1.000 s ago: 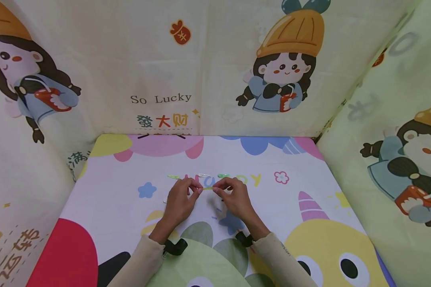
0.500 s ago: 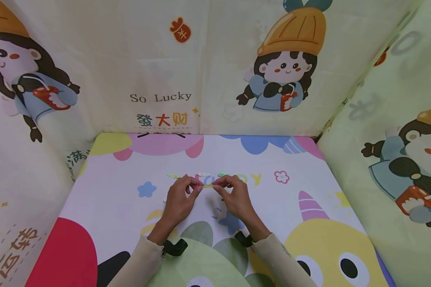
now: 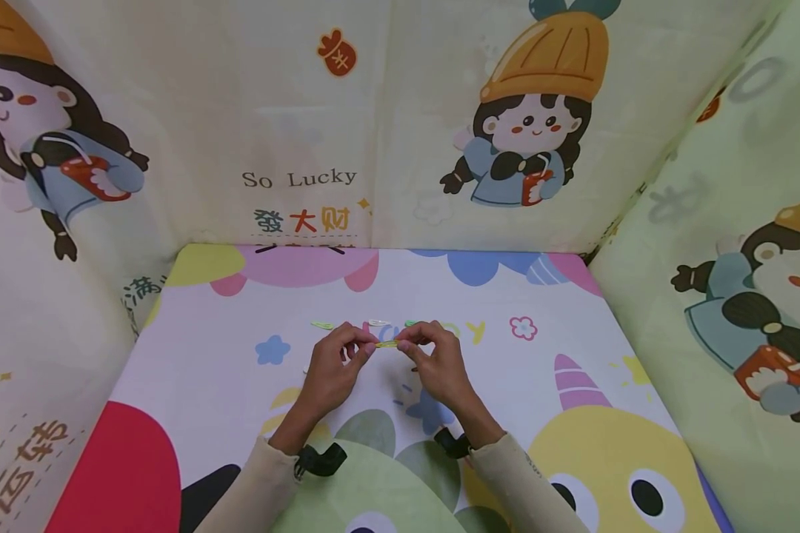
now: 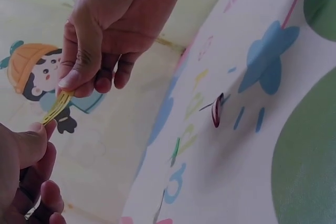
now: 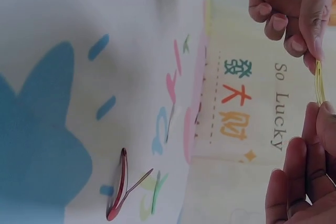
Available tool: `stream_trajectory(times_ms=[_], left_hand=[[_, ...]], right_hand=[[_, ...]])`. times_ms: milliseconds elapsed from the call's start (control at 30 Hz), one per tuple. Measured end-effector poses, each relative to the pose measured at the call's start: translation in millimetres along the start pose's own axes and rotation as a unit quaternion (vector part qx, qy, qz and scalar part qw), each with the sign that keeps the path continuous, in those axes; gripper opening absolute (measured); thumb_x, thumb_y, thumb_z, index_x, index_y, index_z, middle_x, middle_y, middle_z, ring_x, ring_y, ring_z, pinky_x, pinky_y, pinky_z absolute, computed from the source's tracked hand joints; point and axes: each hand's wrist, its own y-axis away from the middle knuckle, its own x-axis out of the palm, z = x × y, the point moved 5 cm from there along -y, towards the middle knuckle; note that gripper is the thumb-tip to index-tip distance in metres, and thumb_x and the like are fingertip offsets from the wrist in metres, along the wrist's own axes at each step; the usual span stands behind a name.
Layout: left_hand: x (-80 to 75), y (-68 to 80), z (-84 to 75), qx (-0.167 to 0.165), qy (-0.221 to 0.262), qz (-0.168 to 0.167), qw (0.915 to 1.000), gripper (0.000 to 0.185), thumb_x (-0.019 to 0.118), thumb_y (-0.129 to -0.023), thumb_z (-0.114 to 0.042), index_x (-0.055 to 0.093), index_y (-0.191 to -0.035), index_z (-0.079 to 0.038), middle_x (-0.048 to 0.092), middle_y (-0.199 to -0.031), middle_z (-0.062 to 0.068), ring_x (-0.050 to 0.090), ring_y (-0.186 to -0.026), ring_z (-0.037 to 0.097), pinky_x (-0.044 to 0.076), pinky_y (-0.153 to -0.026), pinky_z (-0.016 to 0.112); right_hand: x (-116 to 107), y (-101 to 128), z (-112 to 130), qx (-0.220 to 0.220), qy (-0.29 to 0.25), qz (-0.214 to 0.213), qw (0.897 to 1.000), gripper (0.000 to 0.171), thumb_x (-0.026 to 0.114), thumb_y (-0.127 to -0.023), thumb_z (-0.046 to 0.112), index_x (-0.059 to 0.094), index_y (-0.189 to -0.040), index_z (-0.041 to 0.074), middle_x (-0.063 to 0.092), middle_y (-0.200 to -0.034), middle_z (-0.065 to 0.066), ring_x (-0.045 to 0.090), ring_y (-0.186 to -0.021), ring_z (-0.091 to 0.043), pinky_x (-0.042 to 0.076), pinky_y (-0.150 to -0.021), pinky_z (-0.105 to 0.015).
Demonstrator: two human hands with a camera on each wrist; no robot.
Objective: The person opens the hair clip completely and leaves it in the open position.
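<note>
The yellow clip (image 3: 387, 344) was held up off the printed table cover (image 3: 227, 392), stretched crosswise between two narrow pinches: the left hand (image 3: 331, 370) had its left end between thumb and forefinger, the right hand (image 3: 440, 366) its right end. Both ends lay covered by fingertips, so only the middle showed, and its fine parts were hard to make out. Just beyond the yellow clip lay a white clip (image 3: 378, 323); to the right of that, a green clip (image 3: 410, 323) was partly hidden behind the right hand. A light green clip (image 3: 322, 325) lay beyond and left of the yellow clip. The dark red clip (image 5: 123, 187), below and to the right of the yellow clip, was almost wholly masked by the right hand in the head view, but both wrist views showed its two arms spread. In the left wrist view, the left hand was cut off. Beyond the yellow clip, well apart from it, the cover's far edge met the back wall (image 3: 407, 148); the cover spread broadly to its left and right, and the near edge fell outside the head view.
</note>
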Motion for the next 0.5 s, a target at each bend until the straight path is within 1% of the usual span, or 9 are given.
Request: stream_trajectory(times_ms=[133, 333, 500], left_hand=[[-1.8, -0.1, 0.1, -0.001, 0.011, 0.008, 0.9999, 0.006, 0.074, -0.100, -0.016, 0.078, -0.104, -0.015, 0.064, -0.090, -0.002, 0.052, -0.080, 0.014, 0.045, -0.072, 0.025], [-3.8, -1.0, 1.6, -0.011, 0.022, 0.009, 0.9996, 0.007, 0.073, -0.101, -0.018, 0.077, -0.105, -0.014, 0.063, -0.090, -0.001, 0.053, -0.082, 0.014, 0.045, -0.072, 0.025], [-5.0, -1.1, 1.7, -0.018, 0.033, 0.010, 0.9993, 0.008, 0.072, -0.102, -0.018, 0.077, -0.106, -0.014, 0.065, -0.092, 0.000, 0.053, -0.082, 0.016, 0.045, -0.073, 0.025]], right_hand=[[0.5, 0.1, 0.9, 0.007, -0.016, 0.008, 1.000, 0.006, 0.078, -0.094, 0.007, 0.079, -0.098, 0.012, 0.072, -0.092, -0.009, 0.058, -0.089, -0.021, 0.061, -0.059, -0.054], [2.9, 0.3, 2.5, 0.017, -0.027, 0.022, 0.999, 0.005, 0.077, -0.094, 0.008, 0.079, -0.097, 0.012, 0.068, -0.095, -0.010, 0.061, -0.088, -0.020, 0.060, -0.060, -0.058], [3.1, 0.1, 2.7, 0.022, -0.027, 0.019, 0.999, 0.005, 0.077, -0.095, 0.008, 0.079, -0.098, 0.012, 0.067, -0.095, -0.010, 0.062, -0.087, -0.020, 0.060, -0.060, -0.058]])
